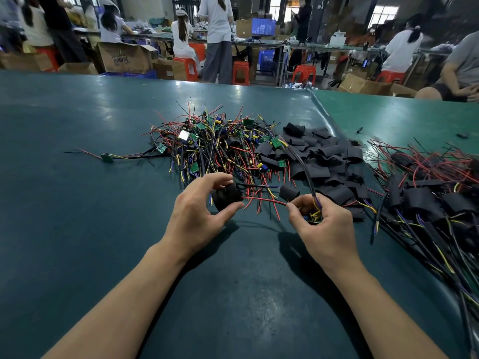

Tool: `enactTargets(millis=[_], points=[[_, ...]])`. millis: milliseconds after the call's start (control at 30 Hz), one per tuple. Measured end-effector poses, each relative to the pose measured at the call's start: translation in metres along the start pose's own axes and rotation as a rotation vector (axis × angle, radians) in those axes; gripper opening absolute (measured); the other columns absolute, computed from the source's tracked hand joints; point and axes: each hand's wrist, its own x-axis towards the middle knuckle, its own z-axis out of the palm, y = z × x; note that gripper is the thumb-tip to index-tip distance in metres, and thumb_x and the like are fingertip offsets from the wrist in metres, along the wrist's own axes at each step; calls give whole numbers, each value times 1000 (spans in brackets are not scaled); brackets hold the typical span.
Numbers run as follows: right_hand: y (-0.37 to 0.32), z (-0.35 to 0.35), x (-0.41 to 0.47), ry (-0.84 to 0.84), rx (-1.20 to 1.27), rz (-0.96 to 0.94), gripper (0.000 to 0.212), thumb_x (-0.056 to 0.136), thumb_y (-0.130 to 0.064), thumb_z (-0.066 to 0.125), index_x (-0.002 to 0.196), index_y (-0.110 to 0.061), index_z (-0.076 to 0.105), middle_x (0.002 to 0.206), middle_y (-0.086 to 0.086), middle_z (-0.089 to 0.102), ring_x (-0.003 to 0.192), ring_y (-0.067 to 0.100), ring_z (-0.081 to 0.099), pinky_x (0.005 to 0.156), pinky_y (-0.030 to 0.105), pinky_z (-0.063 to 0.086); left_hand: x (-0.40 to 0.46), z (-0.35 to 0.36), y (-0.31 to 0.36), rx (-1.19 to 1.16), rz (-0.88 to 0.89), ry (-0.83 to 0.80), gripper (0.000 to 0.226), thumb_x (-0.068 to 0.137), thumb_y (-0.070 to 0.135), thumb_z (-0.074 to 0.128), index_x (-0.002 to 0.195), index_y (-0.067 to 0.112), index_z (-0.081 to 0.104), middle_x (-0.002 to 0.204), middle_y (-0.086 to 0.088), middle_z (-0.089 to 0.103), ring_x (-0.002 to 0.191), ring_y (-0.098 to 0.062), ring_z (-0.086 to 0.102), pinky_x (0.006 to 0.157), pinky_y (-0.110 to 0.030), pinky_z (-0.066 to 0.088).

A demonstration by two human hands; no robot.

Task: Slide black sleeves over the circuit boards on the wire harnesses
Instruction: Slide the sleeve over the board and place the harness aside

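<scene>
A black sleeve sits pinched between the thumb and curled fingers of the left hand, held just above the green bench with one end turned toward the other hand. The right hand is curled around a small circuit board, of which only a green edge and some yellow and blue parts show between the fingers; its thumb and forefinger also pinch a red wire that runs across toward the sleeve. A thick black cable rises from that hand back to the heap. Whether the red wire has entered the sleeve cannot be told, and the board is plainly outside it, so this harness looks not yet sleeved. Behind the hands lies a tangled pile of bare harnesses, their green boards uncovered, and just to its right a heap of loose black sleeves. At the right edge of the bench a separate pile of sleeved harnesses has black covers over the boards, which suggests a fair batch is finished. Judging by the size of the bare pile, a good share of the work remains. Other workers sit at far benches beyond.
</scene>
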Motion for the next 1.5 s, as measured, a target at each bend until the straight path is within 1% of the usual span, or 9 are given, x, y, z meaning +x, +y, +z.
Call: enactTargets(millis=[467,633,733,867,967,1100,1167,1300,1500], points=[[-8,-1,-2,-105,104,41,15,82,-7,77,74,-15,67,65,-2,66,57,6,56,59,13,45,1,1,1,10,-1,-110,45,74,21,86,113,12,67,109,5,70,103,-13,65,90,-37,52],[-14,1,-3,-213,210,93,14,84,-5,75,73,-9,67,60,1,60,55,3,50,56,12,40,-2,0,8,-52,-14,-217,47,73,23,87,115,16,67,111,10,70,106,-2,63,95,-29,50],[-18,3,-4,-257,360,203,23,90,-23,64,76,-4,63,59,-8,51,55,5,44,52,16,36,-4,2,14,-47,-22,-256,44,75,24,86,115,20,67,109,12,71,104,-2,64,93,-28,48],[-21,3,0,-280,571,426,24,84,-35,42,76,-24,63,77,-4,55,70,14,50,59,26,42,-4,2,18,-45,11,-257,42,76,24,85,115,17,68,109,10,71,104,-8,64,92,-34,50],[-20,-1,2,-243,508,411,20,85,-25,51,75,-26,68,87,0,56,72,14,49,67,26,40,-4,3,19,-13,47,-253,42,77,28,84,115,19,69,109,11,70,103,-10,63,92,-36,49],[-21,-3,3,-219,587,369,28,91,-3,61,82,-24,77,78,-9,68,68,2,55,63,14,43,-4,5,19,-37,89,-263,42,78,27,83,115,16,68,109,8,70,103,-11,65,90,-36,52],[-23,-3,3,-204,688,414,15,81,-11,68,84,-21,78,80,-5,70,66,3,56,62,14,46,-4,5,18,-37,90,-257,42,78,27,83,116,16,68,108,8,70,102,-10,64,90,-34,51],[-23,-2,3,-215,829,484,17,71,-16,71,85,-16,79,84,4,73,70,13,65,66,21,55,-4,5,18,-21,93,-232,43,77,28,83,116,16,67,108,7,70,101,-9,64,90,-30,50],[-24,3,-1,-238,753,450,16,66,-13,74,79,-20,80,80,6,75,76,15,69,71,21,56,-5,8,19,-75,91,-223,42,78,25,83,115,14,68,109,6,70,103,-9,65,91,-33,53]])
